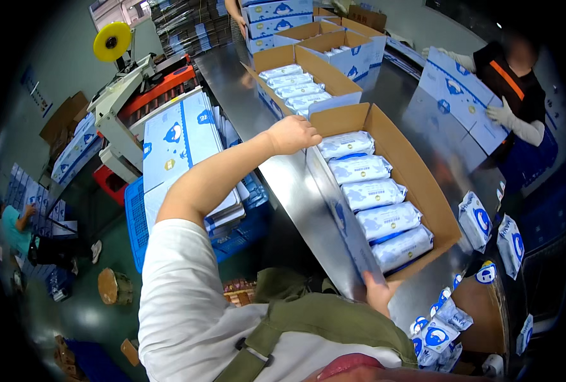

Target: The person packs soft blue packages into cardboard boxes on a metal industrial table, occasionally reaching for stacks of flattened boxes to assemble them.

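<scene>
An open cardboard box (423,181) stands on the metal table in front of me, its brown inside facing up. In it lies a row of several white and blue soft packs (375,194). My left hand (293,135) reaches across and is closed on the box's far left corner, at the top edge of the side flap (340,213). At the near end of the same box is my right hand (377,295), gripping the corner by the flap. It is slightly blurred and its fingers are partly hidden.
Another open box of packs (295,83) sits just beyond, with more boxes (340,54) behind. Flattened cartons (181,137) are stacked left, beside a tape machine (130,95). Loose packs (439,334) lie near right. Across the table a gloved co-worker (515,95) holds a carton (458,95).
</scene>
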A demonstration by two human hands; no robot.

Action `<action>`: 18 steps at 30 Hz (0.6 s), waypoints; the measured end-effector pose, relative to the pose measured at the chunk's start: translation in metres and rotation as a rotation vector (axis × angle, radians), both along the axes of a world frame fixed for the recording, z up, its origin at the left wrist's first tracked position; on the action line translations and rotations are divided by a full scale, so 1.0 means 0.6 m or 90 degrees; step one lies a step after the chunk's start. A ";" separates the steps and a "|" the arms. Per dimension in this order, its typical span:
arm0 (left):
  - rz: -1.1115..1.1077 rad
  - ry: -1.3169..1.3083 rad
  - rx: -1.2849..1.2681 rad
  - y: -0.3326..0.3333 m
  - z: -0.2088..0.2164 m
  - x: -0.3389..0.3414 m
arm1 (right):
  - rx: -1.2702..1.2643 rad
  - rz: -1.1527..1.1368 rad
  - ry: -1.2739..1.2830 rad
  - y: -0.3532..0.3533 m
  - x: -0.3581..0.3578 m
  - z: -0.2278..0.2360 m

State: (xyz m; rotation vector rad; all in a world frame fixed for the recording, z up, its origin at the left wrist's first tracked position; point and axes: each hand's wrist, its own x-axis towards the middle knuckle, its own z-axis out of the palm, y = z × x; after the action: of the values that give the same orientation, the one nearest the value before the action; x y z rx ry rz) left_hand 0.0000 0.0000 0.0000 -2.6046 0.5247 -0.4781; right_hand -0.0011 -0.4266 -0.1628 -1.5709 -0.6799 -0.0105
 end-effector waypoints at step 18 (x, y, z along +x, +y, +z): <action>0.745 -0.152 -0.358 0.269 -0.056 -0.288 | -0.210 -0.020 -0.071 0.747 0.163 0.022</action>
State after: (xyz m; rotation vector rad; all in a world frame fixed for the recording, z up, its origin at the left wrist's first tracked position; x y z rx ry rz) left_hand -0.1730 0.1617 -0.0334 -2.7076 -1.3190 -0.5231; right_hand 0.0965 0.0214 -0.1495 -1.9086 -0.7724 -0.0101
